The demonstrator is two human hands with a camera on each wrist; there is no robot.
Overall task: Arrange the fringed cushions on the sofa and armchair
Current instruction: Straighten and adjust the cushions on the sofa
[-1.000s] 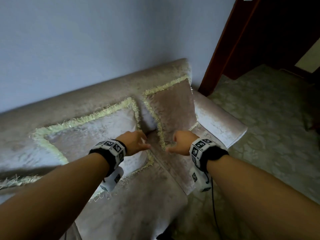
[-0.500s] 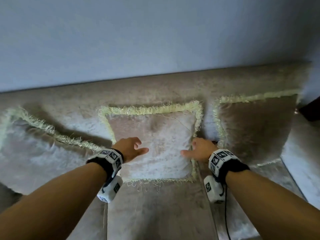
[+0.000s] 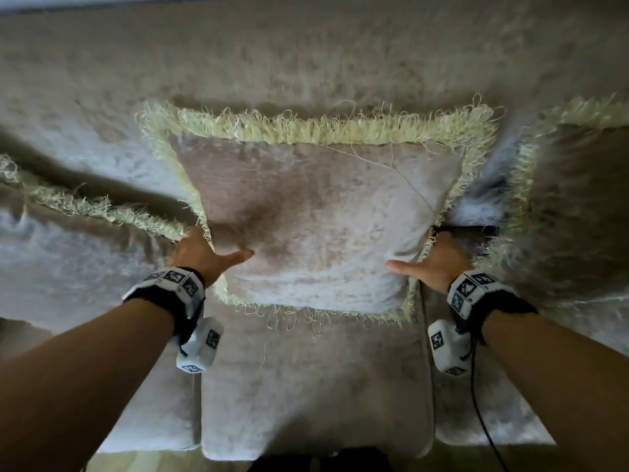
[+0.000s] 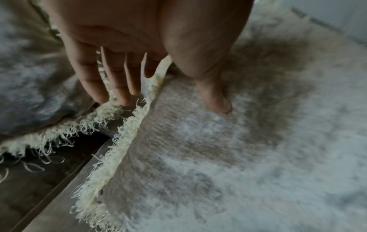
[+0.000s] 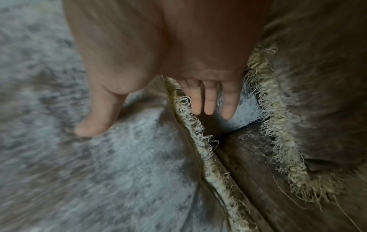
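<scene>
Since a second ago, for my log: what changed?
Both hands moved from the gap by the right cushion to the sides of the middle cushion: left hand and right hand straddle its fringe, thumbs in front, fingers straight behind. Cushions stayed put.

This is a home, most likely a living room. A long sofa (image 3: 306,386) covered in pale velvet-like fabric fills the view, and square cushions (image 3: 316,216) with cream fringe lean against its backrest (image 3: 306,56) side by side.
</scene>
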